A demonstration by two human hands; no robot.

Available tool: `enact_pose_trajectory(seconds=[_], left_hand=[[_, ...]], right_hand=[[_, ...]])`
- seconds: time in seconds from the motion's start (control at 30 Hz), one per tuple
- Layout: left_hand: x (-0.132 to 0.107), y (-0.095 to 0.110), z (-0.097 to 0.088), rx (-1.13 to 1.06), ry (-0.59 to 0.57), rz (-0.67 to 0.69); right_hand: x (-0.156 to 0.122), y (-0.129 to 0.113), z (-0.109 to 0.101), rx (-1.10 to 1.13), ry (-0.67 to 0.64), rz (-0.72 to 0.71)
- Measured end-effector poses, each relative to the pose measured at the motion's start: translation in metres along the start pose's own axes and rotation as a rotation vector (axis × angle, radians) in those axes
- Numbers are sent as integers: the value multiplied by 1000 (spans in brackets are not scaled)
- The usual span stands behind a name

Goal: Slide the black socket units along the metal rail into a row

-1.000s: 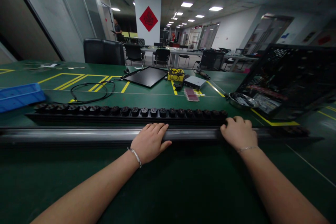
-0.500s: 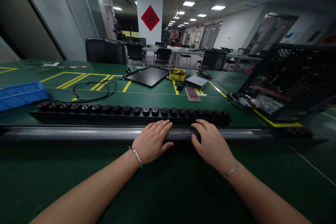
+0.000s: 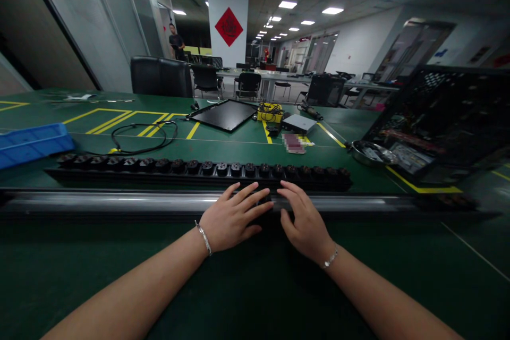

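A long, shiny dark-grey metal rail (image 3: 119,202) runs across the bench in front of me. My left hand (image 3: 233,218) lies over it, palm down with fingers spread. Under those fingertips a small black piece (image 3: 266,199) partly shows in the rail; its kind is hidden. Just to the right, my right hand (image 3: 305,223) reaches over the rail with curved fingers and the thumb apart, gripping nothing that I can see. Behind the rail, and parallel to it, lies a black strip with a row of several power sockets (image 3: 207,168).
A blue plastic bin (image 3: 34,143) stands at left, near a looped black cable (image 3: 143,138). Farther back are a flat black panel (image 3: 223,115), a yellow box with wires (image 3: 270,112) and a grey box (image 3: 298,124). At right are a metal bowl (image 3: 368,153) and an open computer case (image 3: 446,122).
My right hand has moved left along the rail, closer to my left hand. The left fingers have spread and shifted slightly right, and the black piece now shows beneath them.
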State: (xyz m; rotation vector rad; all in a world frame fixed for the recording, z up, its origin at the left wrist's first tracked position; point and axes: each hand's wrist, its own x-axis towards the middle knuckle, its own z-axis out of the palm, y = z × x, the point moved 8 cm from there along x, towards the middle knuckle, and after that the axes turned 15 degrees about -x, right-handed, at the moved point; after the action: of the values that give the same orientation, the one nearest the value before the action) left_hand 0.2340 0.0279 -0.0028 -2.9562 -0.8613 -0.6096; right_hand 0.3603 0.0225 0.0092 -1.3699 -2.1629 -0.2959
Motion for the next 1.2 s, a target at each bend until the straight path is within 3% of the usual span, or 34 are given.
enact_pose_trajectory(seconds=[0.17, 0.4, 0.6, 0.93, 1.2], left_hand=[[1, -1, -2, -33, 13, -19], [2, -5, -9, -73, 94, -78], [3, -7, -27, 23, 114, -124], [-17, -12, -54, 244, -173, -467], [-50, -51, -73, 290, -373, -800]], right_hand=[[-2, 7, 14, -220, -92, -50], [-3, 5, 13, -250, -85, -39], [-3, 5, 13, -257, -70, -30], [-4, 7, 14, -257, -44, -43], [-4, 5, 12, -254, -24, -54]])
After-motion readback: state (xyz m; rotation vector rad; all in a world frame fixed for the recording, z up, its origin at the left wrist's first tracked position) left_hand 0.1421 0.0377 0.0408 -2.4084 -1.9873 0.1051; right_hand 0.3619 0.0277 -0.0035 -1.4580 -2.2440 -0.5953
